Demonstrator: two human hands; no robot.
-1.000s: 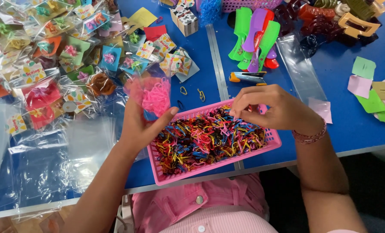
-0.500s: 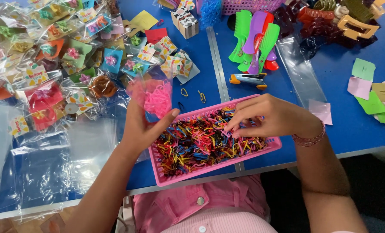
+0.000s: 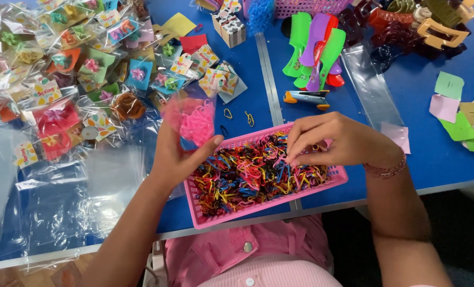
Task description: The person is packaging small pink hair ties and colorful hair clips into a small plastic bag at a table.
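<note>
Looking down: we see a blue table (image 3: pixel 250 103) from above, with our pink-clothed lap at the near edge.
Basket: a pink mesh basket (image 3: pixel 214 218) sits at the near middle of the table, heaped with small elastic hair bands in many colours (image 3: pixel 247 178).
Right hand: our right hand (image 3: pixel 343 141) rests over the basket's far right part, fingertips (image 3: pixel 291 158) pinched narrowly among the bands; we cannot tell whether a band is caught between them.
Left hand: our left hand (image 3: pixel 176 157), just left of the basket, holds up a clear bag of pink bands (image 3: pixel 194 119), thumb touching the basket's far rim.
Left side: empty clear bags (image 3: pixel 51 196) lie near; packed hair accessories (image 3: pixel 61 69) spread farther off.
Right side: coloured paper squares (image 3: pixel 457 109) lie apart from the basket.
Far: green and purple combs (image 3: pixel 314 45) and dark claw clips (image 3: pixel 401 26) lie at the far right.
</note>
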